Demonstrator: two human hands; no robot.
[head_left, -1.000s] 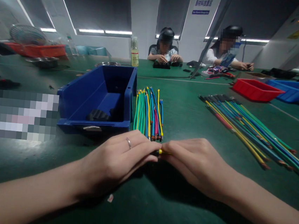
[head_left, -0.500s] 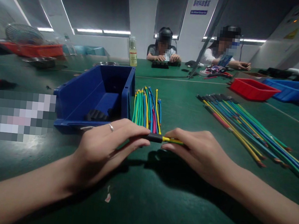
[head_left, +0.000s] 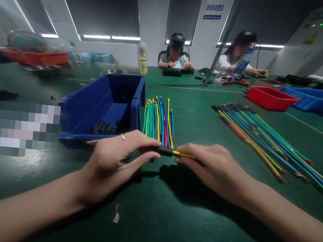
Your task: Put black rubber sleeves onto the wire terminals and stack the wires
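Observation:
Between thumb and fingers, my left hand pinches a short black sleeve, which looks like heat-shrink tubing. A yellow cable with a trace of green runs out of the sleeve's right end. My right hand is closed on that cable, hiding its far part. Just beyond the hands lies a row of short green, blue, yellow and pink cables. Behind my left hand stands a blue bin with black ribbed pieces inside.
Longer cables, black-sleeved at their far ends, lie to the right. Behind them are a red tray and a blue tray. A bottle stands farther back. Two people sit across the table.
Both hands keep their grip on the sleeve and cable, with only a slight shift at the joint. The whole view has moved a little.

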